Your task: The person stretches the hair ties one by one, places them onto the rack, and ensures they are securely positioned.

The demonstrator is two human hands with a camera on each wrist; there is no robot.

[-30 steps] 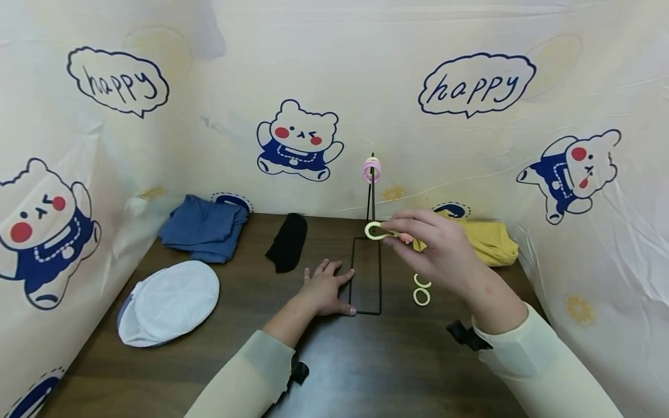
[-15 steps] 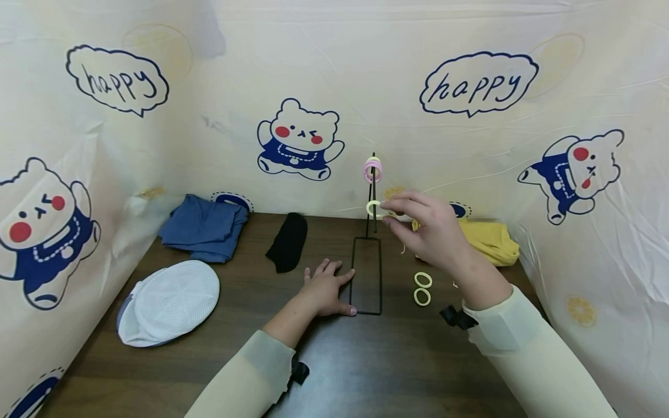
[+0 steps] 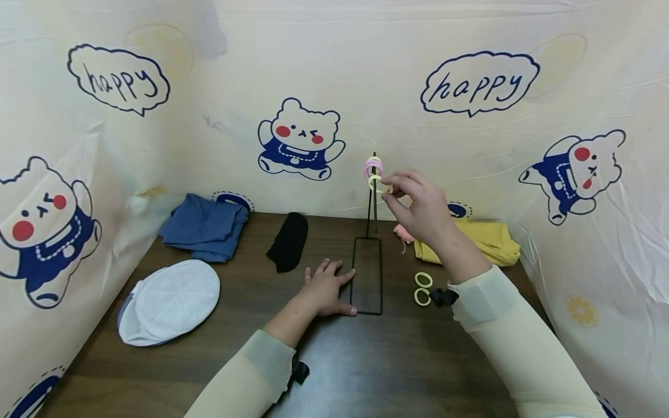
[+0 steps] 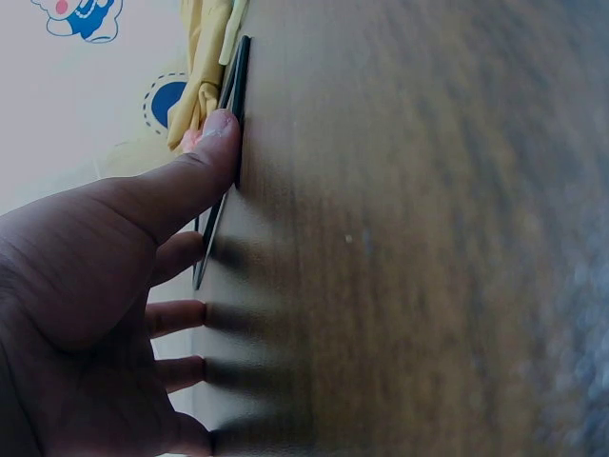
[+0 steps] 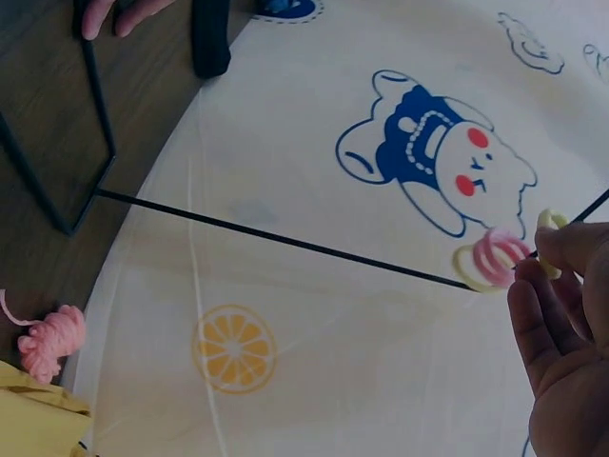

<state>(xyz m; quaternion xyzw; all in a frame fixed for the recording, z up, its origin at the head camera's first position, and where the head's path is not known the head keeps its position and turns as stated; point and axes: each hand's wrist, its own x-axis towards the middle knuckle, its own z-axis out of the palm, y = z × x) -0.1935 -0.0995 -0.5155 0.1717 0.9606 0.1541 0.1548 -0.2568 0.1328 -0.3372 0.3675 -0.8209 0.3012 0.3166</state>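
Yellow ring (image 3: 374, 184) pinched in right hand (image 3: 418, 212) fingers, at stand (image 3: 372, 197) top.

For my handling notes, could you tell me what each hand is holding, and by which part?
The right hand pinches a pale yellow ring by its rim, at the stand's upright rod. The left hand holds nothing; it rests flat against the stand's base.

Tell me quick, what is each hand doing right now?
Left hand: open, flat on the table, thumb against the stand's base.
Right hand: pinching a yellow ring at the stand's rod.
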